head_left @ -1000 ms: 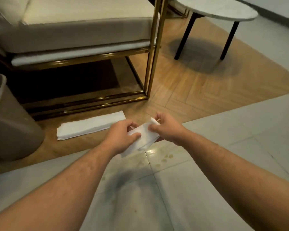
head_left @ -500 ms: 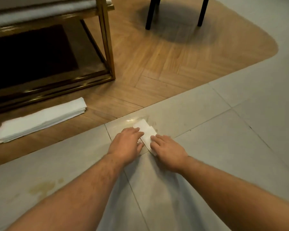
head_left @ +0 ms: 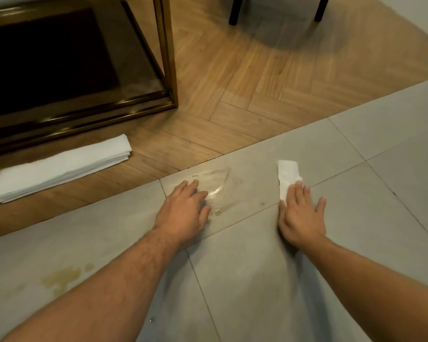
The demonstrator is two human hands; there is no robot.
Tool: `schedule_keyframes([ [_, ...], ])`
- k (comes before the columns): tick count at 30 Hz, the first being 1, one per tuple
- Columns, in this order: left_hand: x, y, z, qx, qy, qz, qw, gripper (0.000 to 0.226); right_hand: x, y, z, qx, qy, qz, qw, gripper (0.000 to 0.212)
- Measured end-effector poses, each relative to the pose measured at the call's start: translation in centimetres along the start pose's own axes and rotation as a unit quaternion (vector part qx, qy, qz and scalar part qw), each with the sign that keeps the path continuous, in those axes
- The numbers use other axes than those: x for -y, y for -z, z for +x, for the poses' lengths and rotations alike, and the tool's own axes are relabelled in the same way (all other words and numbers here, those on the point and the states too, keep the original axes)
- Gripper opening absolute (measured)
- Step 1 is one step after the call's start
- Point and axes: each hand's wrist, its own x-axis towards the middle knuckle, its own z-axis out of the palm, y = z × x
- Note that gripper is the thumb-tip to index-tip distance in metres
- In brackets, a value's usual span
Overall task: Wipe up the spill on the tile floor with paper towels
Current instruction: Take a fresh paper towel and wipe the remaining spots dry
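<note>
While both hands are lying flat on the grey tile floor (head_left: 307,280), the right hand (head_left: 300,215) is pressing its spread, released grip down on the near end of a folded paper towel (head_left: 287,177), fingertips on the sheet and palm on the tile. The left hand (head_left: 183,209) is resting palm down and released, grasping nothing, with its fingertips touching the left edge of the wet spill (head_left: 218,186). That glossy patch is sitting on the tile between the two hands, just beside the seam where the tile is meeting the herringbone wood floor (head_left: 245,90). A yellowish stain (head_left: 62,277) is showing on the tile at near left, well apart from the hands. A stack of folded paper towels (head_left: 59,167) is lying on the wood at left, in front of a brass-coloured furniture frame (head_left: 167,58). Two dark table legs (head_left: 235,11) are standing at the far edge.
</note>
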Motion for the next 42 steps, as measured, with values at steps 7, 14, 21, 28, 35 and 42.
schedule_keyframes([
  [7, 1.4, 0.3, -1.0, -0.004, 0.004, 0.011, 1.000, 0.054, 6.5, -1.0, -1.7, -0.002, 0.082, 0.052, 0.995, 0.065],
  [14, 2.6, -0.5, -2.1, 0.017, -0.006, 0.032, 0.999, 0.053, 17.7, -2.1, -6.1, 0.007, 0.297, 0.018, 0.955, 0.069],
  [21, 6.8, -0.5, -5.6, 0.050, 0.034, 0.051, 0.997, 0.062, 21.3, -0.8, -7.7, -0.012, 0.347, 0.004, 0.938, 0.064],
  [28, 8.2, -1.3, -5.7, 0.034, 0.073, 0.112, 0.990, 0.060, 24.4, 0.2, -6.8, -0.079, 0.343, 0.017, 0.936, 0.044],
  [35, 5.3, -1.7, -1.0, 0.010, -0.004, 0.121, 0.993, 0.057, 18.3, 1.0, -1.2, -0.096, 0.263, 0.002, 0.960, 0.040],
  [42, 1.5, -2.7, 4.3, 0.066, -0.126, 0.132, 0.981, 0.058, 10.4, 1.2, -0.3, -0.103, 0.273, 0.093, 0.952, 0.038],
])
